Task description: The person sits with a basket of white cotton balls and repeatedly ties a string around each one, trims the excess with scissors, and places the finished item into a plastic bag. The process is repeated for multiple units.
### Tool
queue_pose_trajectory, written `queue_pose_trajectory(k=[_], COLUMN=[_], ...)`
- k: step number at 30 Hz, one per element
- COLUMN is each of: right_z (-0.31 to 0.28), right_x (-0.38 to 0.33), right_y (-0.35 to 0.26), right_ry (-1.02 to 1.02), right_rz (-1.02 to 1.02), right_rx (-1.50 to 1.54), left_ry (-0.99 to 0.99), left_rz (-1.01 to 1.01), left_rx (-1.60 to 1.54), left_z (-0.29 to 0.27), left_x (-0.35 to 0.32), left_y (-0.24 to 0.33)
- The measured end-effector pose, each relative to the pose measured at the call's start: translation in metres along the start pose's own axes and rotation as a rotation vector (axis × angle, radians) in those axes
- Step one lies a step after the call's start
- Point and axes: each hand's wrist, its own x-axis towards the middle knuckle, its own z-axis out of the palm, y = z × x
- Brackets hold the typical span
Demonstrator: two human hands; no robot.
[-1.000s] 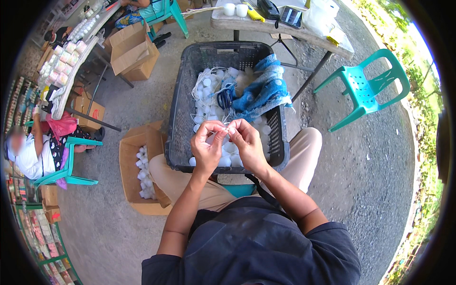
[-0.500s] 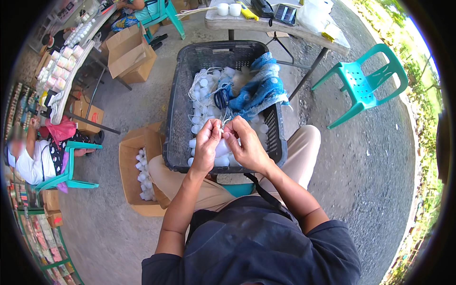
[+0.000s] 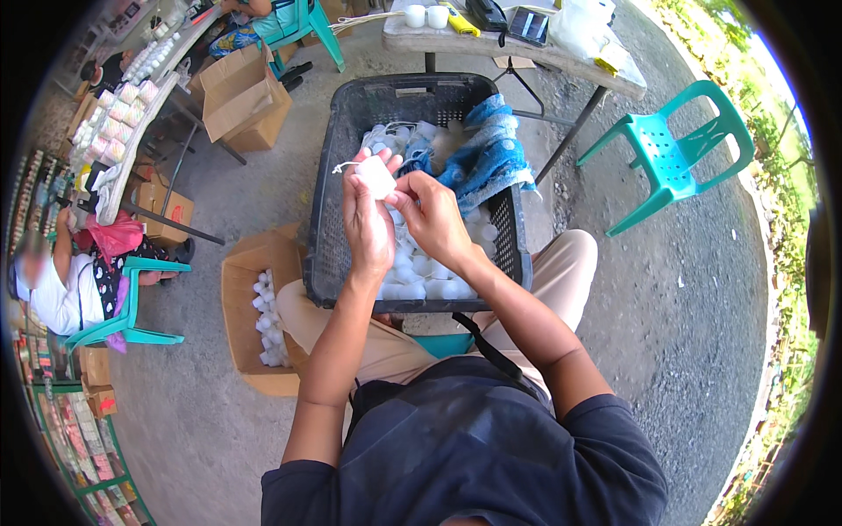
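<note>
Head view: the right hand (image 3: 430, 215) pinches the near right edge of a white cup (image 3: 375, 179) — the left hand (image 3: 368, 230) holds it too, fingers behind it. Its knotted string (image 3: 343, 167) points left, away from the right hand. Below sits a black basket (image 3: 330, 219); farther off, a table (image 3: 405, 38).

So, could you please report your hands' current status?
Left hand holding white container, string attached; right hand at its edge; blue towel in black crate.

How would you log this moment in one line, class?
left hand: supporting white piece with cord | right hand: at its edge | beneath: black crate, more white pieces, blue cloth
</note>
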Motion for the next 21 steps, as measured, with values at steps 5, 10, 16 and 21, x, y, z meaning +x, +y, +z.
queue_pose_trajectory(k=[5,10,16,21], right_z=[0.003,0.008,0.034,0.08], right_x=[0.033,0.041,0.105,0.096], right_y=[-0.008,0.021,0.156,0.221], right_ry=[-0.061,-0.438,-0.557,-1.049], right_rz=[0.009,0.194,-0.399,-0.478], right_rx=[0.258,0.24,-0.449,-1.193], left_ry=[-0.146,0.044,-0.082,-0.125], left_rz=[-0.107,-0.194,-0.416,-0.376], left_rx=[0.109,-0.128,0.149,0.457], left_z=[-0.017,-0.047,-0.073,-0.066], left_x=[0.016,0.013,-0.03,-0.051], left_y=[0.028,0.049,0.038,0.045])
